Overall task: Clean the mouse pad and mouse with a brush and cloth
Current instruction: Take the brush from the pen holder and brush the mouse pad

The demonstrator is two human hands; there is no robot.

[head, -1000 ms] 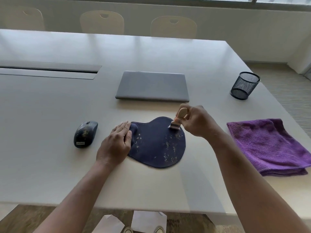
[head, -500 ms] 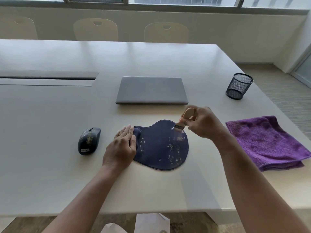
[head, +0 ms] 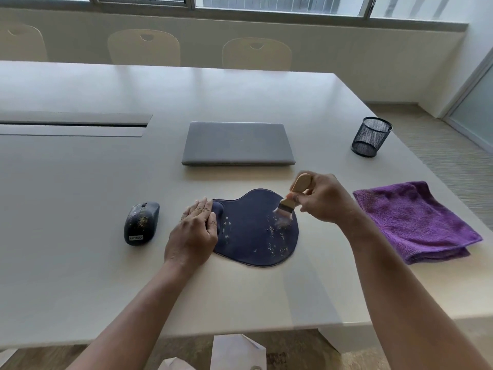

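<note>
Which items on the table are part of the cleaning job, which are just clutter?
In the job: mouse pad, brush in right hand, mouse, purple cloth, left hand pressing the pad.
Lying about: closed laptop, mesh pen cup.

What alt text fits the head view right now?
A right hand sweeps a wooden brush over a crumb-speckled navy mouse pad while the left hand presses its wrist rest. On the table: a speckled mouse, purple cloth, closed laptop.
</note>
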